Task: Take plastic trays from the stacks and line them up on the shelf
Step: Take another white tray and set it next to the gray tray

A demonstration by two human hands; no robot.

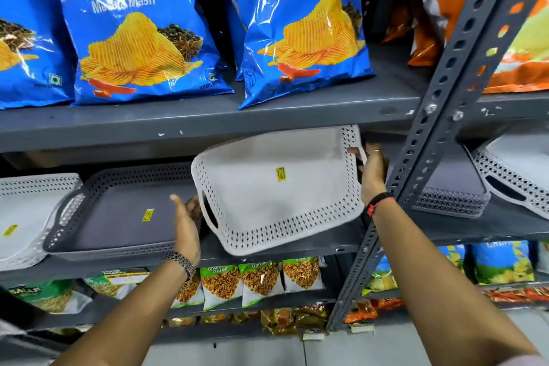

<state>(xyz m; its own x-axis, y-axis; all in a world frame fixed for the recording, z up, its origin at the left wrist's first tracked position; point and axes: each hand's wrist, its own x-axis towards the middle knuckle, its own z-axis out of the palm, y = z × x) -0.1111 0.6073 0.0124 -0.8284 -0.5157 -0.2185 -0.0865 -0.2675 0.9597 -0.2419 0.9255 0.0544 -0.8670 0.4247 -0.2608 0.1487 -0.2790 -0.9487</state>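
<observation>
A white perforated plastic tray (276, 187) with a yellow sticker is tilted up over the middle shelf (297, 246), its near edge sticking out past the shelf front. My right hand (372, 171) grips its right handle end. My left hand (187, 221) is at its left handle, fingers curled behind that end. A dark grey tray (118, 214) lies flat on the shelf just left of it. Further left lies another white tray (26, 217). Past the upright, at the right, sits a stack of grey trays (451, 187) and a white tray (517, 175).
A slotted grey steel upright (416, 175) stands right beside my right wrist. The shelf above (208, 125) carries blue chip bags (142, 33) and hangs low over the tilted tray. Snack packets (261, 279) fill the shelves below.
</observation>
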